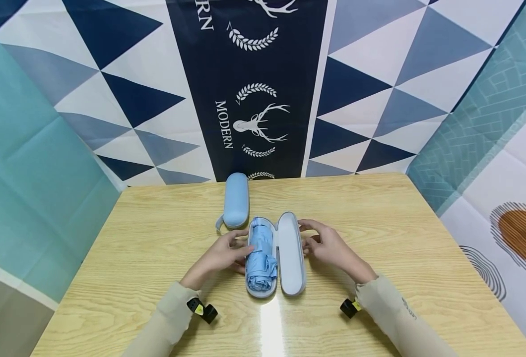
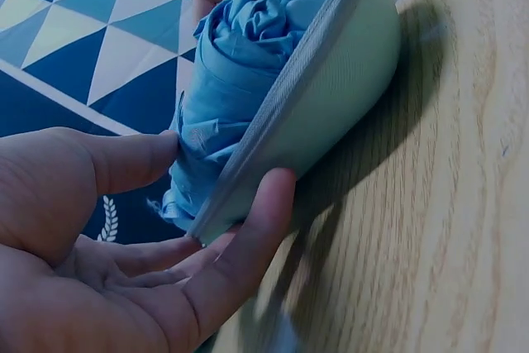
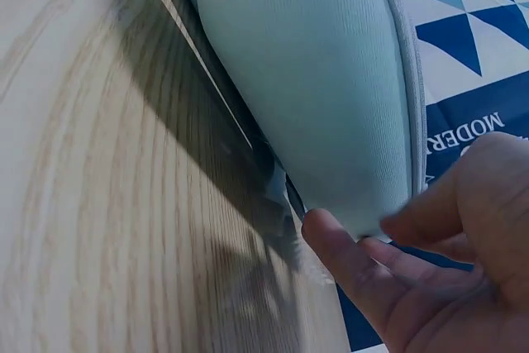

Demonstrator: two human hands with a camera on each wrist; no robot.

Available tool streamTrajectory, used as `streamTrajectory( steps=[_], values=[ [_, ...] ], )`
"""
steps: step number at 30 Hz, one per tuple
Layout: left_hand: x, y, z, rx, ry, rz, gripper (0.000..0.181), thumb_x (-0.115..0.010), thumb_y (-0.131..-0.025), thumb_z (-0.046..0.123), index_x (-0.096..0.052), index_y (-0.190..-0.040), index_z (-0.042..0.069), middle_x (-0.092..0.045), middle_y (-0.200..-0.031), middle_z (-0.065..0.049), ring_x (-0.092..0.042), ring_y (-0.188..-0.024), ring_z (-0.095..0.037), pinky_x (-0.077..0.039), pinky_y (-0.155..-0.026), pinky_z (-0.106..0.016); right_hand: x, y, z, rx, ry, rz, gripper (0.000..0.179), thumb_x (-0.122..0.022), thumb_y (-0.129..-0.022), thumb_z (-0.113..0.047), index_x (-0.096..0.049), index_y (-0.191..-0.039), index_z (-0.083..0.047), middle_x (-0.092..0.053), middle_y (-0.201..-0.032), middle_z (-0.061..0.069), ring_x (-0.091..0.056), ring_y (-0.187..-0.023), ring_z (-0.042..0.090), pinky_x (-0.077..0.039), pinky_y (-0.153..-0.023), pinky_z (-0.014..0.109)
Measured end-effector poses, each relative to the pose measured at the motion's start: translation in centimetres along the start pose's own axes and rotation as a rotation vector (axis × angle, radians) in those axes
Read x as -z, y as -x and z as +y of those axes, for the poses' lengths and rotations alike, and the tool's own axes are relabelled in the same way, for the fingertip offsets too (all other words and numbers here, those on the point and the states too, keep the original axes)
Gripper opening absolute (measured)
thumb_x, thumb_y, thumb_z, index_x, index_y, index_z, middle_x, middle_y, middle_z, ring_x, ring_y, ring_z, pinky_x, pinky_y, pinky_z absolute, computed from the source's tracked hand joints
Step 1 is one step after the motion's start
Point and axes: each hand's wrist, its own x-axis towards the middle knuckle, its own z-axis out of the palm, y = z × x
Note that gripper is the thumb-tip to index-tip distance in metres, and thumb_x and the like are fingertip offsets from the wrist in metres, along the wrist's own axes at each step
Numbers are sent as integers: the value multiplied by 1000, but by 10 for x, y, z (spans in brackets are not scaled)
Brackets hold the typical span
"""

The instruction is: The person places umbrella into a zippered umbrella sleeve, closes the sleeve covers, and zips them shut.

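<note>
A pale blue zip case (image 1: 260, 294) lies unfolded on the table, hinged in the middle. Its left half holds a rolled bundle of thin blue fabric (image 1: 259, 253), its end crumpled in the left wrist view. My left hand (image 1: 223, 253) grips this half from the left. In the left wrist view the thumb touches the blue fabric while the fingers lie against the case's outer shell (image 2: 347, 88). On the other side, the bare lid half (image 1: 292, 255) stands beside my right hand (image 1: 327, 245). The right wrist view has loosely bent fingertips (image 3: 321, 225) right at the lid's outer shell (image 3: 306, 72).
A second, closed blue case (image 1: 236, 201) with a strap (image 1: 219, 223) lies near the table's back edge, just behind the left hand. Patterned cloth (image 1: 263, 89) hangs along the back of the wooden table (image 1: 156, 228). Black cameras sit at both wrists.
</note>
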Motion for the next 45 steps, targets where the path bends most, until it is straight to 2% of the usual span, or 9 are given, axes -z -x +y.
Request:
streamTrajectory(
  steps=[4,8,14,23,34,41,45],
  values=[
    [1,0,-2,2,20,-38,63,-65,-103,19,-36,-156,1,-59,-137,-30,-73,-77,-22,-64,-70,-43,-1,0,3,12,-66,-26,56,-53,-97,11,-45,-151,0,-53,-143,28,-73,-101,31,-64,-72,33],
    [1,-1,-4,30,58,-66,62,-62,-104,18,-34,-156,-1,-63,-127,-27,-73,-80,-23,-64,-72,-42,-2,1,3,51,-109,-42,57,-54,-96,13,-44,-151,0,-49,-148,28,-72,-106,36,-63,-81,31],
    [0,-2,-6,47,97,-87,61,-61,-104,15,-32,-155,-2,-65,-118,-24,-71,-81,-22,-64,-75,-42,-3,2,0,65,-139,-48,58,-57,-95,13,-47,-150,-2,-44,-153,27,-70,-109,37,-63,-83,34],
    [-4,-2,-6,51,128,-131,62,-59,-105,13,-29,-156,-4,-65,-116,-24,-72,-76,-23,-64,-76,-44,-4,2,-2,82,-123,-70,57,-55,-98,13,-48,-151,-7,-40,-155,25,-69,-112,38,-62,-85,34],
    [-12,-4,-7,65,135,-128,63,-62,-104,17,-31,-155,-2,-63,-117,-22,-72,-75,-22,-64,-76,-43,-6,-2,-5,169,-38,-76,49,-65,-96,6,-57,-142,-5,-47,-151,24,-70,-110,38,-61,-89,32],
    [-14,-4,-7,68,154,-141,63,-62,-104,19,-30,-155,-3,-60,-115,-22,-74,-77,-24,-64,-75,-43,-8,-3,-7,185,-26,-78,46,-67,-96,3,-59,-140,-4,-49,-150,23,-69,-111,37,-60,-92,35],
    [-12,-2,-7,67,146,-117,64,-63,-104,20,-32,-155,-3,-60,-118,-22,-73,-80,-23,-64,-75,-41,-9,-4,-9,191,-25,-75,44,-67,-96,2,-60,-140,-4,-49,-150,23,-69,-112,37,-59,-94,37]
  ],
)
